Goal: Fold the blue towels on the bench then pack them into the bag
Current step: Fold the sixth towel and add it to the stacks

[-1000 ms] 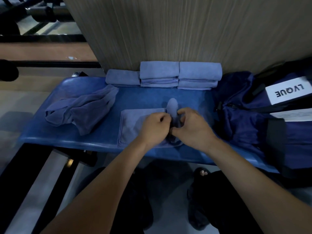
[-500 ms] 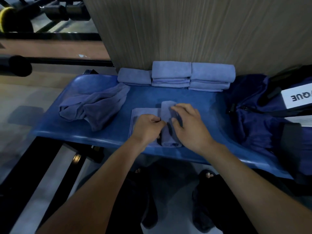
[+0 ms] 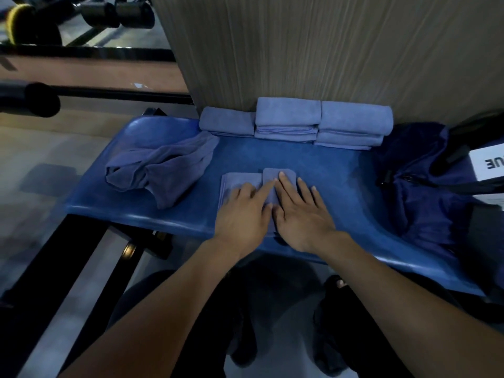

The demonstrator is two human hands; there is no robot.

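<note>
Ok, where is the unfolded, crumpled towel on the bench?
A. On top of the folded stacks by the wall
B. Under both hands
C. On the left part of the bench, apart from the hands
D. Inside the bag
C: the crumpled towel lies on the left part of the bench, untouched, while both hands press flat on another towel.

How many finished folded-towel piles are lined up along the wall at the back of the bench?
3: a low left pile, a taller middle pile and a taller right pile, side by side against the wall. How many towels each one holds cannot be told exactly.
</note>
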